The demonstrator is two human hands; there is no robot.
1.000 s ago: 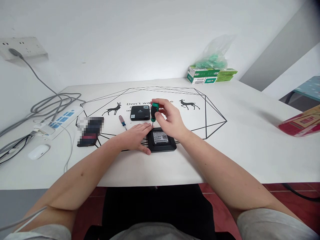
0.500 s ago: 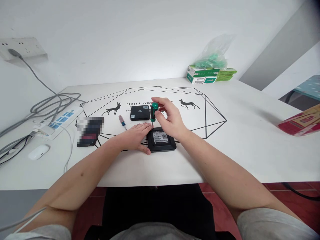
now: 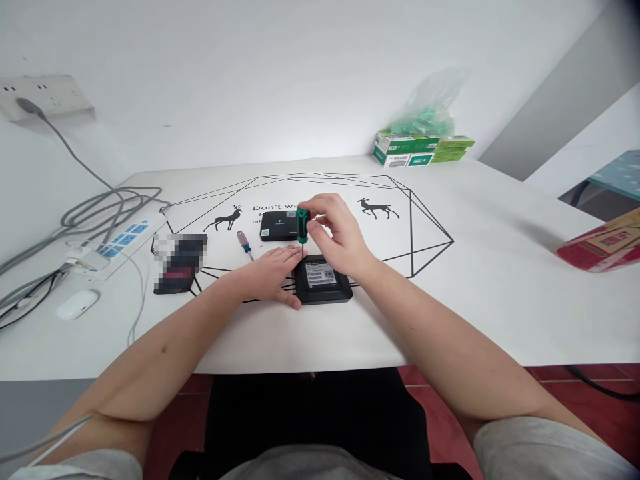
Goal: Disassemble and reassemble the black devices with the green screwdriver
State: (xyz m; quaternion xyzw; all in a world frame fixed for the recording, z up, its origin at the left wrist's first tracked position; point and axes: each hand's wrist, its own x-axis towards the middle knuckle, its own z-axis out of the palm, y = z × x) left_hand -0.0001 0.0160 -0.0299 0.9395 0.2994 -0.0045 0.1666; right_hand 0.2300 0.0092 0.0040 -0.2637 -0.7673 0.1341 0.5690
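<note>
A black square device (image 3: 323, 283) lies bottom-up on the white table, a barcode label on its underside. My left hand (image 3: 270, 275) lies flat against its left edge, pressing on it. My right hand (image 3: 337, 237) grips a green-handled screwdriver (image 3: 302, 227) held upright, its thin shaft pointing down at the device's far left corner. A second black box (image 3: 279, 225) sits just behind, and a small screwdriver with a pink and blue handle (image 3: 245, 244) lies to the left of my left hand.
A blurred dark item (image 3: 179, 263), a power strip (image 3: 117, 243) with grey cables and a white mouse (image 3: 77, 303) lie at the left. Green boxes under a plastic bag (image 3: 423, 143) stand at the back. A red carton (image 3: 600, 243) sits at the right edge.
The green screwdriver handle has shifted slightly left and my right fingers have re-gripped around it. My left hand and the device have stayed put.
</note>
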